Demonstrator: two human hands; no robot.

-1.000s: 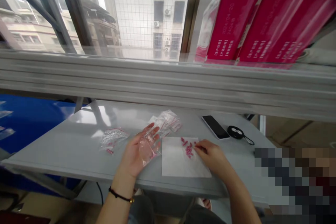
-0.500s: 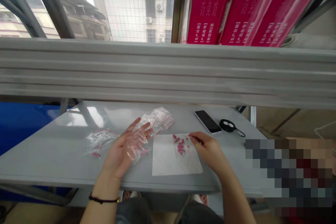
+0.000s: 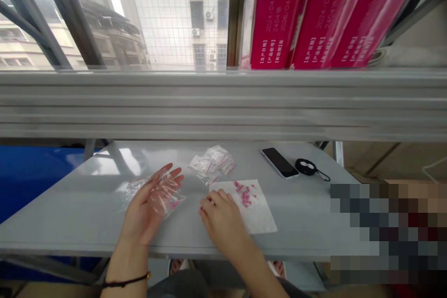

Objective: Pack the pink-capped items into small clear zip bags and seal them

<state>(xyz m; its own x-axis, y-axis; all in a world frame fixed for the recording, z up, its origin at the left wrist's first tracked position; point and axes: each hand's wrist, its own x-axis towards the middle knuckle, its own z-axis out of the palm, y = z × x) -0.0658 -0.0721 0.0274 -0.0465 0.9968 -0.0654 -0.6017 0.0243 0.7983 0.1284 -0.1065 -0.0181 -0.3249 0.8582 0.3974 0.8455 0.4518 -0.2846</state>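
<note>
The left hand (image 3: 145, 212) is turned palm up over the desk (image 3: 70, 226), its fingers spread and slightly bent, with a clear plastic bag (image 3: 165, 193) lying across them; the open palm seems to serve as a small tray, leaving the film loose rather than squeezed flat. A few pink beads (image 3: 174, 204) show in the bag's lower corner, on the side facing the right hand (image 3: 225, 219). That hand is palm down, between the bag and the main bead cluster, fingers curled with thumb and forefinger near each other; whether they pinch a bead I cannot tell. The loose pink beads (image 3: 246, 198) lie on a white sheet (image 3: 261, 219), probably because its pale surface makes them easy to spot and stops them rolling about. The right hand covers the sheet's left part. Beyond it sits a heap of red-edged clear bags (image 3: 213, 164), within easy reach of either hand, and another clear bag (image 3: 130, 191) lies partly behind the left hand. The smartphone (image 3: 280, 163) and black round pouch (image 3: 306, 166) rest farther right, presumably out of the way
</note>
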